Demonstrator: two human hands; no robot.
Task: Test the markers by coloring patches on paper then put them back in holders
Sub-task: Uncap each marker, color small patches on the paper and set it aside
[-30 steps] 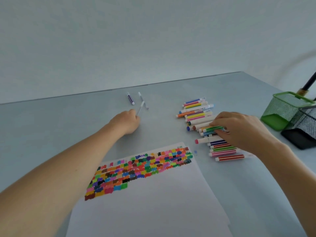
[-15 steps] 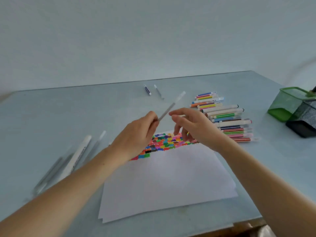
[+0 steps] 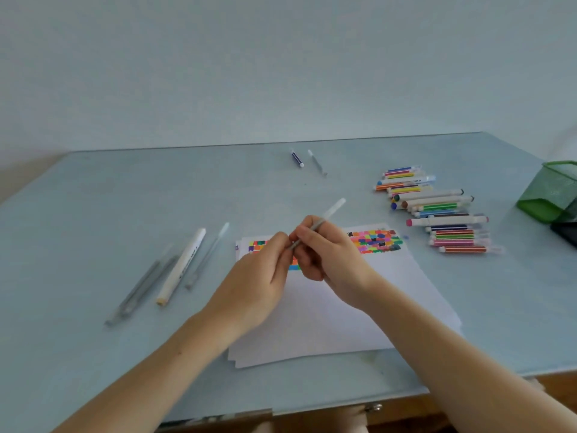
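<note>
a pale blue-grey desk (image 3: 93, 214) fills the lower view, its far edge meeting a plain, pale wall (image 3: 281, 57); a strip of brown wood shows under the desk's near edge. the landmark is the white paper (image 3: 359, 307), a small stack lying near the middle of the desk with rows of coloured patches (image 3: 374, 240) along its far edge.

above the paper's far edge, both hands meet on one thin grey pen (image 3: 321, 221) with a pale cap pointing up and away. the left hand (image 3: 256, 276) pinches its lower end with curled fingers; the right hand (image 3: 331, 257) has its fingers wrapped round the barrel. so each grip is closed on that pen.

to the right of the paper lies a loose pile of striped markers (image 3: 437, 207), side by side on the desk. further right, at the frame's edge, stands a green mesh holder (image 3: 552, 192), with a dark holder (image 3: 566, 234) just beside it, mostly cut off.

to the left of the paper lie a white marker (image 3: 182, 265) and several grey pens (image 3: 146, 282), roughly parallel. beyond the paper, towards the wall, lie a small dark blue marker (image 3: 297, 158) and a small grey pen (image 3: 317, 162).
</note>
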